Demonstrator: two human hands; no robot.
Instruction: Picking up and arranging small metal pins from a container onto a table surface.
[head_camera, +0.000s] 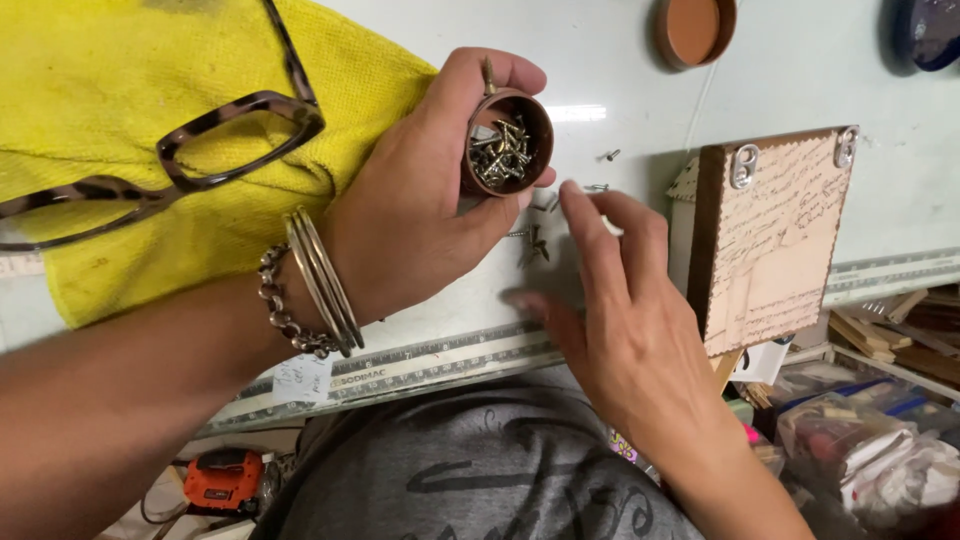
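Observation:
My left hand (420, 190) grips a small round brown cup (507, 140) filled with several small metal screws, held tilted just above the white table (800, 90). My right hand (610, 310) hovers flat over the table below the cup, fingers spread, fingertips near loose screws (535, 245) lying on the surface. Two more loose screws (605, 170) lie just right of the cup. Bangles and a chain bracelet circle my left wrist.
A yellow cloth (120, 130) with tortoiseshell glasses (200, 150) covers the left. A brown lid (695, 28) lies at the back. A wooden plaque (770, 235) with two metal hangers sits at right. A ruler (420, 365) edges the table; an orange power tool (222, 478) and bins (860, 420) lie below.

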